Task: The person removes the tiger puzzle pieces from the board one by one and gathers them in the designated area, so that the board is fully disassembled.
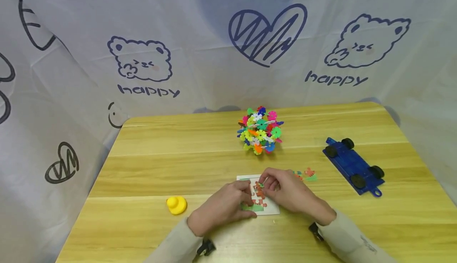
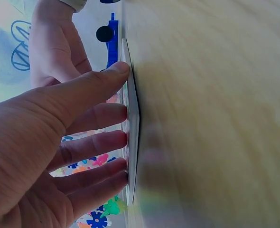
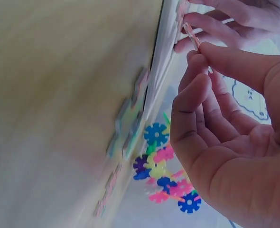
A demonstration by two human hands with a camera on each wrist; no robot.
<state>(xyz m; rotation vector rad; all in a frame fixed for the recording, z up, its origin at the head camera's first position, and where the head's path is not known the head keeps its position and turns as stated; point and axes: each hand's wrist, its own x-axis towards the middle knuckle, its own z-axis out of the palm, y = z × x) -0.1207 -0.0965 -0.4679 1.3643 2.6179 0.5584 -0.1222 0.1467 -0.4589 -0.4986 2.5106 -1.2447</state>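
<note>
Head view, puzzle board (image 1: 273,207): flat on the table (image 1: 143,223), only partly filled, left hand (image 1: 226,200) and right hand (image 1: 290,189) both over it. Looks like the piece-fitting step to me.
Loose pieces (image 1: 310,174): near the board, just past the right hand.
Left wrist view, left hand: fingers straight, a bit spread, tips touching the board, probably steadying it.
Right wrist view, right hand: thumb and forefinger pinching one puzzle piece (image 3: 192,35), tilted.
Next move: I'd say flatten it, line up tabs, press.
</note>
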